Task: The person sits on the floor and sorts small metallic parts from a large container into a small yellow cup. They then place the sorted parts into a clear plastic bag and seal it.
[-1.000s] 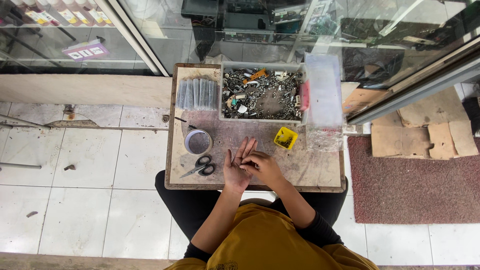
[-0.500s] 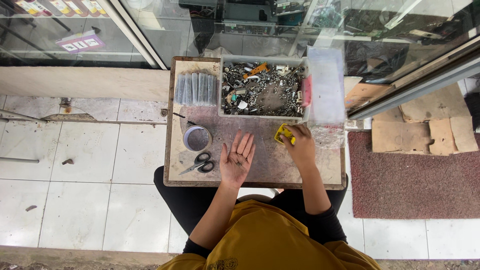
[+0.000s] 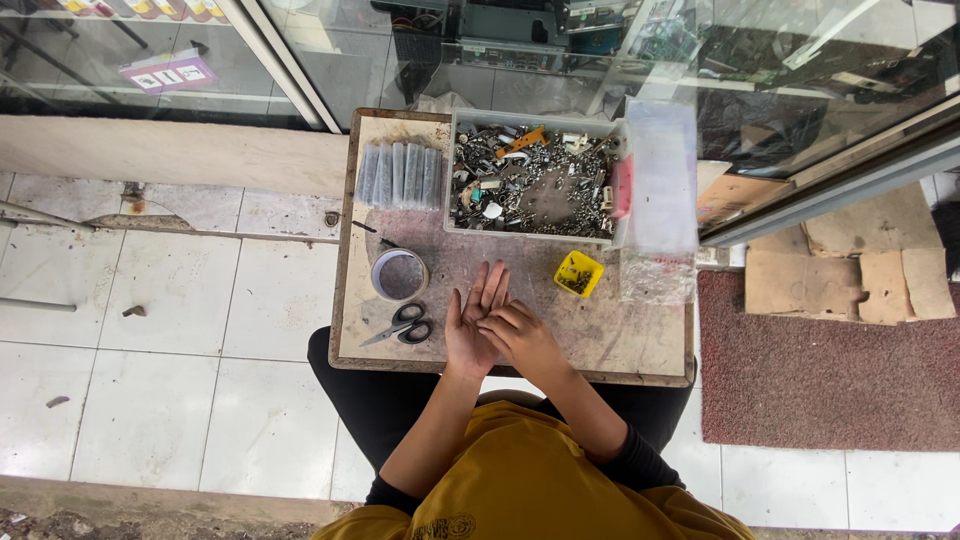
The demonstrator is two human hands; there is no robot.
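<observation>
Held the left hand (image 3: 478, 318) open and palm up over the middle of the board (image 3: 620, 345), fingers straight and close together. Laid the right hand (image 3: 522, 338) across it, fingertips curled down onto the palm; could not tell whether pinching anything, too small to see. Looked best done with the palm kept level and the picking slow, close above the board, so that anything dropped landed on wood. Sat the small yellow tray (image 3: 578, 273) near, just beyond the right hand, with dark bits inside. Lay the scissors (image 3: 400, 327) just left of the left hand, the round tub (image 3: 400, 275) behind them. Stood the big bin of metal scrap (image 3: 530, 180) at the far edge. Left bare board only to the right; near edge close under the wrists.
</observation>
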